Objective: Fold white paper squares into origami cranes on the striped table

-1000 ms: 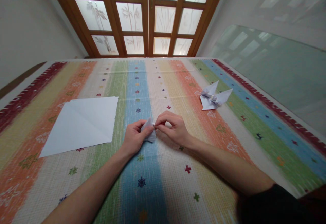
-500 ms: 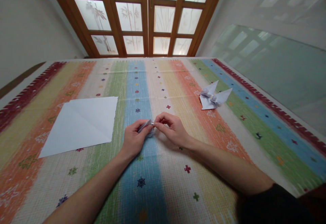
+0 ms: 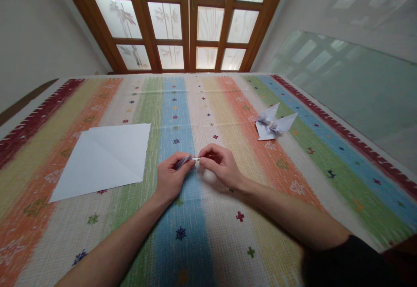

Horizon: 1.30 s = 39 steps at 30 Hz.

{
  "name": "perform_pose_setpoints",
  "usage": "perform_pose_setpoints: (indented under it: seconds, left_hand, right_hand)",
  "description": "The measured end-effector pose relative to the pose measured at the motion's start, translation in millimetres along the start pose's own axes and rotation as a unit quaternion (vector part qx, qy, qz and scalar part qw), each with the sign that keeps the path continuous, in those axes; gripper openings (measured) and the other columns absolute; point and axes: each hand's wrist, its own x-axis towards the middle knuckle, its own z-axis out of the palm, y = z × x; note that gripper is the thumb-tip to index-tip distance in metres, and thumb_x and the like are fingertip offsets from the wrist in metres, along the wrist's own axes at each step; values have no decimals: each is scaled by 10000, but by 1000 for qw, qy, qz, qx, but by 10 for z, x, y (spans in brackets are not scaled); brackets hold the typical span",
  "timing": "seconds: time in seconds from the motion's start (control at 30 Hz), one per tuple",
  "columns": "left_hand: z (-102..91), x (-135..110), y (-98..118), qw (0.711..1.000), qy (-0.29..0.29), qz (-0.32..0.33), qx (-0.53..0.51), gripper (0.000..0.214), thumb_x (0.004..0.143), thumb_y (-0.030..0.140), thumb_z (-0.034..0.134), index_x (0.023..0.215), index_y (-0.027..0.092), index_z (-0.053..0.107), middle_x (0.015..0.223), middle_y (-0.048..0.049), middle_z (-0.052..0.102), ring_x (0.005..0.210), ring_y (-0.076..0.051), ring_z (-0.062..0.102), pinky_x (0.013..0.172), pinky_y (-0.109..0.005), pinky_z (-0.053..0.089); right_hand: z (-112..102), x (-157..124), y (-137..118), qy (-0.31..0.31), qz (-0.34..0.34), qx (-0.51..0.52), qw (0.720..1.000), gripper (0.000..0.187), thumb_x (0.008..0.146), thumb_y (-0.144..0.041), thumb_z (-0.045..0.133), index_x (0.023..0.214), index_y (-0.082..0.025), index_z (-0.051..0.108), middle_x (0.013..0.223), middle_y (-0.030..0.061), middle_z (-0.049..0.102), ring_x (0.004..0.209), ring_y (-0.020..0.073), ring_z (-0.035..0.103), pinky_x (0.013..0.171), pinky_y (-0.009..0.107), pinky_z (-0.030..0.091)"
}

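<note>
Between my hands is a small folded piece of white paper [image 3: 196, 159], held above the blue and cream stripes of the cloth. My left hand [image 3: 171, 175] is closed on its broader, shaded part, thumb on the near side. The thumb and forefinger of my right hand [image 3: 220, 165] pinch the paper's narrow right tip. Much of the paper is hidden by my fingers, so its full shape cannot be made out. Off to the right lie folded paper cranes [image 3: 269, 124], pressed close together with pointed wings up.
Flat white paper sheets [image 3: 107, 158] lie stacked to the left of my left hand. A striped tablecloth [image 3: 182, 252] covers the table. Beyond the far edge stand wooden doors [image 3: 189, 26] with frosted panes, and a glass panel [image 3: 352, 78] leans along the right wall.
My right fingers have shifted slightly right, and more of the paper's white tip shows between my hands. The grey part in my left hand has tilted a little. The sheets and cranes are unmoved.
</note>
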Motion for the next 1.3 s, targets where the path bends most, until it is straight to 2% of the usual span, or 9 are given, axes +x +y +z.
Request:
perform_pose_setpoints:
  seconds: [0.17,0.3,0.37,0.5,0.67,0.93,1.13,1.3]
  left_hand:
    - [-8,-3,-5,998,-1,61,11,85,778,307,704,763,230,738,751,-8,708,679,-149,603,644,-266,478]
    - [-4,-2,-7,994,-7,107,29,64,785,278,701,755,240,743,760,-14,721,730,-168,631,749,-306,494]
    - [-4,-1,-7,993,-11,111,31,58,785,266,699,754,241,741,759,-11,722,731,-166,633,755,-306,493]
    - [-12,1,-5,994,-13,100,34,56,790,262,692,762,230,728,770,-11,716,733,-161,624,748,-296,486]
    - [-9,-6,-5,994,-9,89,60,122,816,317,653,770,219,708,782,-25,704,748,-170,609,757,-301,480]
    - [10,-20,-13,998,6,47,42,132,840,321,617,789,208,664,759,-6,657,702,-151,576,693,-265,454]
    - [13,-22,5,999,6,26,25,137,836,328,614,772,209,638,724,10,627,679,-140,561,660,-254,443]
    - [14,4,22,1000,-9,21,11,145,810,337,649,774,200,680,725,5,657,693,-148,579,678,-262,453]
  right_hand:
    - [-30,61,-12,-51,112,74,990,195,772,-336,649,675,-171,613,580,-27,586,509,83,519,513,213,445]
    - [-38,80,-6,-63,148,87,983,160,728,-302,655,651,-171,607,547,-40,564,487,78,508,500,209,430]
    - [-36,74,-5,-62,135,67,987,140,729,-286,649,662,-170,609,549,-41,562,486,77,505,494,205,418]
    - [-30,43,-13,-42,57,-36,997,105,768,-255,620,704,-172,622,603,-26,591,541,86,523,521,205,411]
    - [-25,13,-22,-37,-21,-141,989,97,811,-210,579,731,-177,624,651,-16,627,599,99,556,572,216,430]
    - [-7,6,-14,-10,-35,-129,991,101,824,-249,602,784,-173,656,703,7,672,626,110,604,602,228,483]
    - [11,-25,24,-23,-87,-166,982,103,797,-266,671,778,-165,677,703,20,681,604,112,595,593,237,480]
    - [14,-13,26,-13,-64,-152,986,157,852,-301,650,774,-170,687,702,19,685,611,113,602,579,231,465]
